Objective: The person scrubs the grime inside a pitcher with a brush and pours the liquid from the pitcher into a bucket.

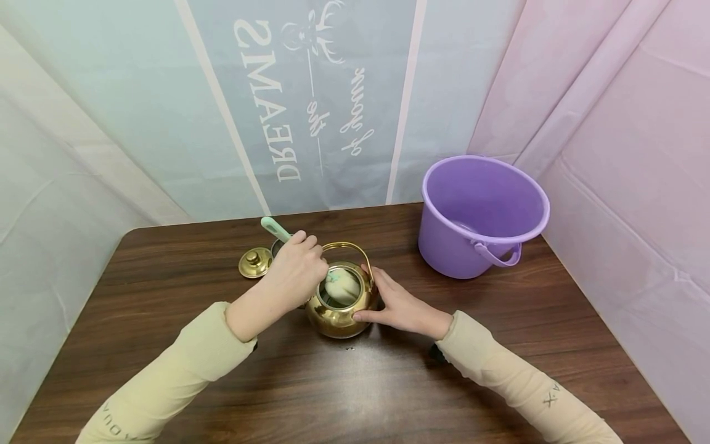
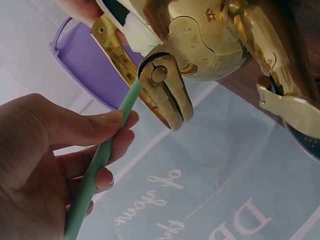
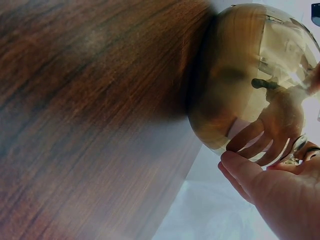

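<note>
A brass-coloured teakettle [image 1: 339,322] stands on the table, its top uncovered and its hoop handle [image 1: 345,245] raised. My left hand [image 1: 295,271] grips the mint-green handle [image 2: 102,152] of a sponge brush between thumb and fingers. The brush's pale sponge head [image 1: 342,287] is inside the kettle's mouth. On the kettle's right side, my right hand [image 1: 400,303] holds the body, with the thumb at the near side and the fingers toward the back. In the right wrist view those fingertips press on the shiny kettle wall [image 3: 240,95].
The kettle's knobbed lid [image 1: 254,263] lies to the left, beside a dark round piece [image 1: 277,248] partly hidden by my left hand. A purple bucket [image 1: 460,246] stands at the back right of the wooden table [image 1: 344,394]. A printed curtain [image 1: 344,179] hangs behind.
</note>
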